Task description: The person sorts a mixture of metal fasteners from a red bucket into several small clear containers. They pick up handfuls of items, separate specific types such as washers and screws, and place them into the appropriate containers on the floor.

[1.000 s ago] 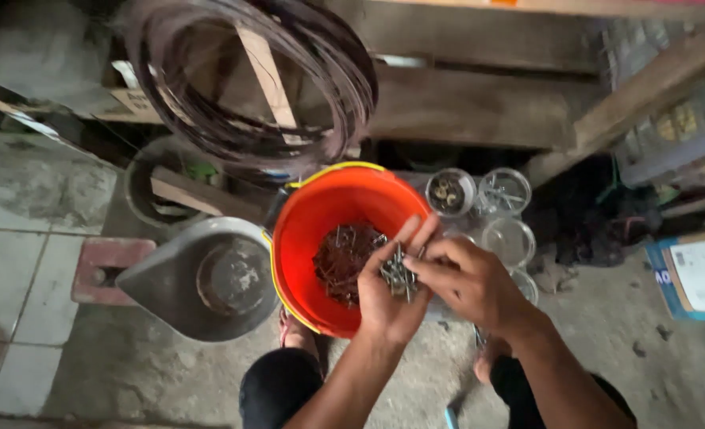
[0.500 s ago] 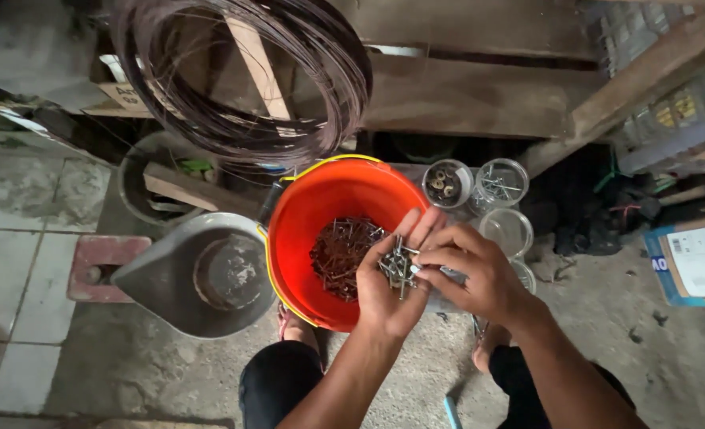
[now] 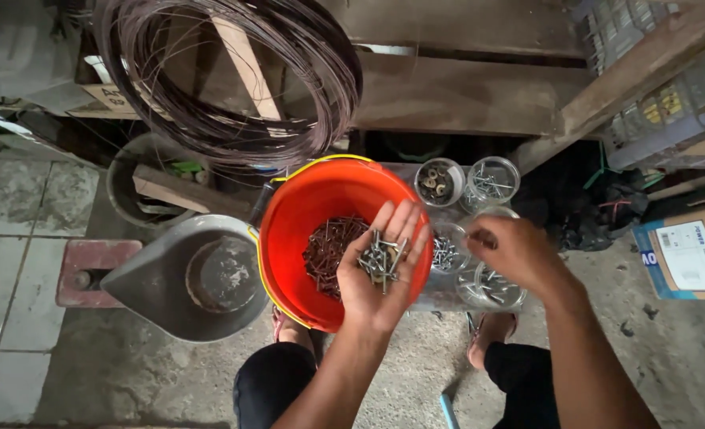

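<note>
Since the earlier frame, the right hand (image 3: pixel 511 253) had drawn away from the left palm and moved out over the small clear jars (image 3: pixel 479 238), so the two hands were apart instead of touching.

Its grip was curled shut, fingertips pinched together; whether they held a screw could not be told. It hovered above the jar (image 3: pixel 491 287) nearest the knees, which held a few pale screws.

The left hand (image 3: pixel 383 266) lay palm up, its grip open and flat, cradling a loose heap of silvery screws (image 3: pixel 379 260). That hand hung over the right side of the orange bucket (image 3: pixel 309 202), whose rim was edged in yellow. Rusty brown nails (image 3: pixel 329 250) lay in a pile at the bucket's bottom, just left of the open palm.

Beyond the right hand stood two more jars: one with dark washers (image 3: pixel 438 182) and one with long pale nails (image 3: pixel 492 179). Another jar of screws (image 3: pixel 445 253) sat between the two hands.

Left of the bucket, touching its side, sat a grey metal scoop (image 3: pixel 190 278). Above it a coil of dark wire (image 3: pixel 225 75) hung against wooden boards (image 3: pixel 464 87). A cardboard box (image 3: pixel 690 254) lay at the far right on the concrete floor (image 3: pixel 130 373).
</note>
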